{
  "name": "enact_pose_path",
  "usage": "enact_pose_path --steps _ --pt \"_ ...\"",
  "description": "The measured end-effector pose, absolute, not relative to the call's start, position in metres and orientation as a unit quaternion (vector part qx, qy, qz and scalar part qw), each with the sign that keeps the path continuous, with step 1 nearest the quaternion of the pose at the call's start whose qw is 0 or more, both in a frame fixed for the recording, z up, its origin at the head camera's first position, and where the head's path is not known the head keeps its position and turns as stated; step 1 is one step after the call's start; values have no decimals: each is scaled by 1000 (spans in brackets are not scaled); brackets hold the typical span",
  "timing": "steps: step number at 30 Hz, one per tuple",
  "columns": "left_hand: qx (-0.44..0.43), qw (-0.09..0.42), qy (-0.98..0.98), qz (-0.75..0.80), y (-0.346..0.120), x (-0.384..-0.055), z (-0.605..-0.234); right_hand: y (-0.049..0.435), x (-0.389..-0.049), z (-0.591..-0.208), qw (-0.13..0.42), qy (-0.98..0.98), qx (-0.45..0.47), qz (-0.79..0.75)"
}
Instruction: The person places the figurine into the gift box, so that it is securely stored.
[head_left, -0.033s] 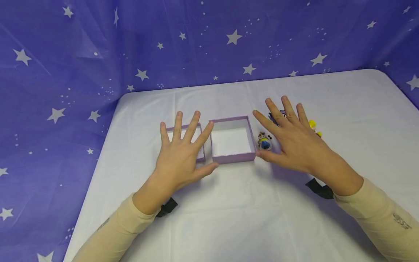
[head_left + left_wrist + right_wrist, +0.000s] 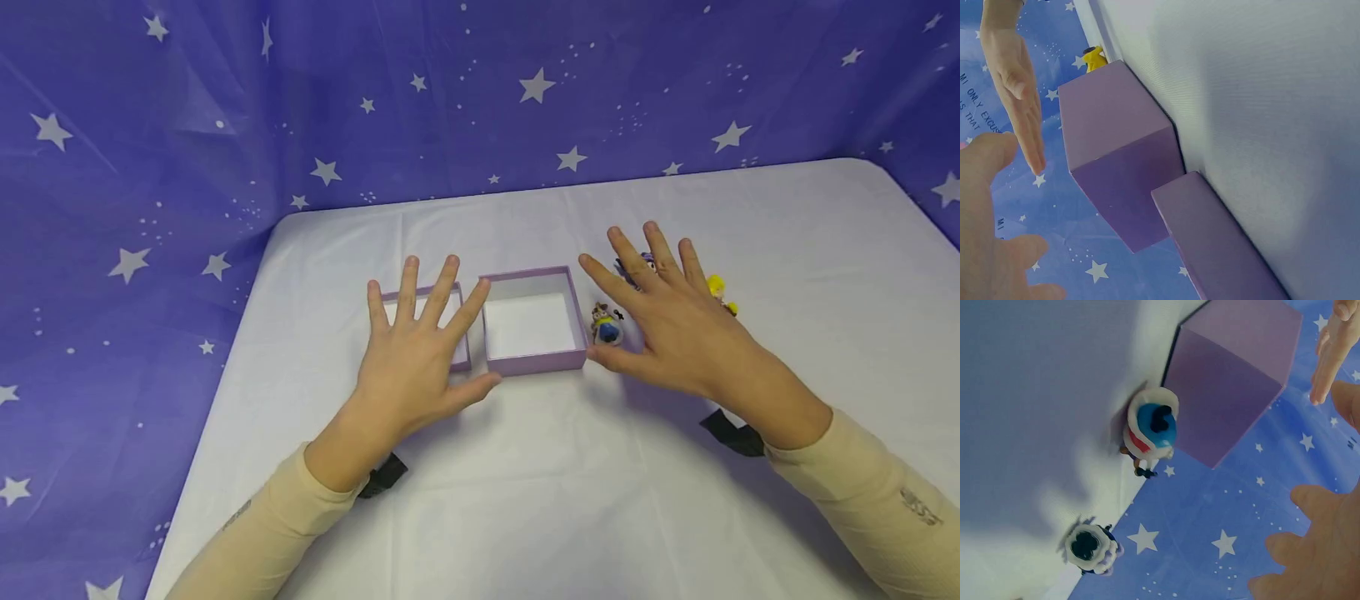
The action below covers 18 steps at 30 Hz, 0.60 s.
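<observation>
My left hand (image 2: pixel 412 358) is held above a shallow purple box part (image 2: pixel 461 365), fingers straight and spread, and hides much of it. Beside that stands a deeper, open purple box (image 2: pixel 536 363) with a white inside and nothing in it. To its right, my right hand (image 2: pixel 678 333) is spread palm down over small figurines and holds nothing. A figurine with a blue front and yellow collar (image 2: pixel 606 327) stands close to the box wall, near my right thumb. Behind my fingers is a dark purple figurine (image 2: pixel 649 260), partly hidden. A yellow-haired figurine (image 2: pixel 717 287) shows past the little finger.
A white cloth (image 2: pixel 540 483) covers the table. Behind and to both sides hangs a purple-blue curtain (image 2: pixel 450 125) with white stars. Black pieces (image 2: pixel 384 477) show under both wrists, next to the beige sleeves (image 2: pixel 300 508).
</observation>
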<state>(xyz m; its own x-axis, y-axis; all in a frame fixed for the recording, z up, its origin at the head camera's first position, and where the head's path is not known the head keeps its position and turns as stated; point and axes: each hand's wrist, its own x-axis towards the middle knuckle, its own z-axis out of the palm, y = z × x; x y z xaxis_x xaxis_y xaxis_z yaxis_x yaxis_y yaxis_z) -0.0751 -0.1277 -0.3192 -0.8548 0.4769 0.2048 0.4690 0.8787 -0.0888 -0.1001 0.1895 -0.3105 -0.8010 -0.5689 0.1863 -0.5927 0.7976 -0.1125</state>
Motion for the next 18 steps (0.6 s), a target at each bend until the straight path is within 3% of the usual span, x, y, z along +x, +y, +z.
enact_pose_path --steps 11,18 --pt "-247 122 -961 8 -125 -86 -315 192 -108 -306 71 -948 297 93" --pt "-246 90 -965 -28 -113 -90 -314 199 -110 -308 49 -946 293 128"
